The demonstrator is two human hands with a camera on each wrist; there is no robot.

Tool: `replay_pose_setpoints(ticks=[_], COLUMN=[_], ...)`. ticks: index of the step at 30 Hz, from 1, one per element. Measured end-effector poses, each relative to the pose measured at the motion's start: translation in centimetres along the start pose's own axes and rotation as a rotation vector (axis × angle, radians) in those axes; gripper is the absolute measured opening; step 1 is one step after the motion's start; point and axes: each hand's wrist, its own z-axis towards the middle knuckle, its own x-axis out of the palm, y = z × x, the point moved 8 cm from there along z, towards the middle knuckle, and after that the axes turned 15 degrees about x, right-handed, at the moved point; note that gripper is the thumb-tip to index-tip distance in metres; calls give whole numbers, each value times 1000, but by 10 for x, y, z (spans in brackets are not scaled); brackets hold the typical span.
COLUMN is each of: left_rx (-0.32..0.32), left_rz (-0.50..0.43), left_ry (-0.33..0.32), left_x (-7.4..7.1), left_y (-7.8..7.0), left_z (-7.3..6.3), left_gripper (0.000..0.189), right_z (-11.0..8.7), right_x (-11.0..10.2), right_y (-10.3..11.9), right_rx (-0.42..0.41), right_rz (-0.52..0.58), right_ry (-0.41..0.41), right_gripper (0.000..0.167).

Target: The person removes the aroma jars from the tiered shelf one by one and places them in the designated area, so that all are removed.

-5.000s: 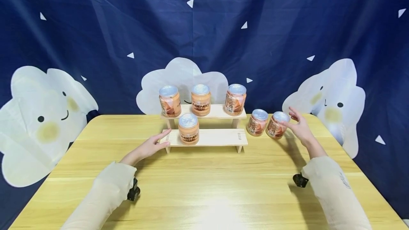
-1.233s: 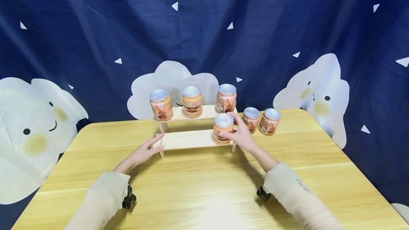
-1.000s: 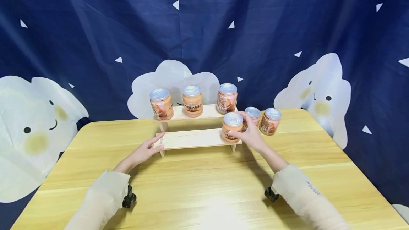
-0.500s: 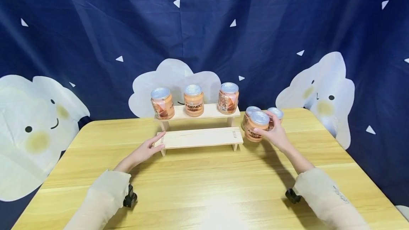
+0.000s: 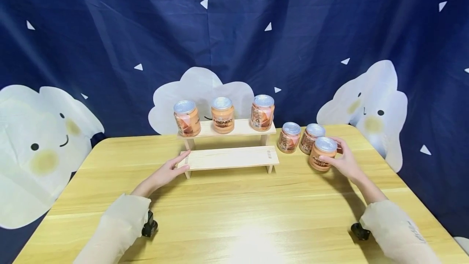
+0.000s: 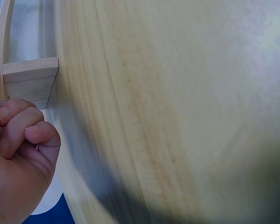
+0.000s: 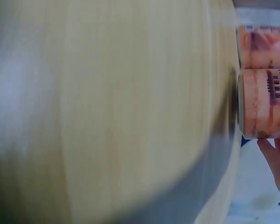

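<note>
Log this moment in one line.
right grip: holds jar; left grip: at left end of lower shelf; upper shelf: three jars; table: two more jars

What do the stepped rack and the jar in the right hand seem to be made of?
The stepped rack looks like pale, matte wood; grain lines show on its boards. The held jar's smooth, slightly glossy side could be plastic or glass. Its lid suggests metal or foil: silvery and shiny.
</note>
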Motion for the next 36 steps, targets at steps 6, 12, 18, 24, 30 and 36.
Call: replay_pose_setpoints(ticks=[6, 12, 18, 24, 30, 36], left_rx=[-55, -70, -69, -66, -72, -70], left_rz=[-15, -18, -28, -33, -23, -22], left_ry=[0, -2, -4, -5, -5, 2], left_x=[-1, -1, 0, -1, -2, 0], left_y=[2, 4, 5, 5, 4, 2], left_z=[0, 0, 2, 0, 0, 1], left_gripper=[60, 60, 60, 61, 61, 60], right_z=[3, 12, 21, 28, 35, 38], right_x=[-17, -29, -36, -35, -35, -34], right_y=[-14, -22, -23, -22, -23, -20], right_rx=[31, 31, 45, 83, 89, 84], right_rz=[-22, -33, -73, -47, -31, -18], right_ry=[-29, -41, -43, 0, -9, 0], right_gripper=[67, 68, 71, 74, 73, 71])
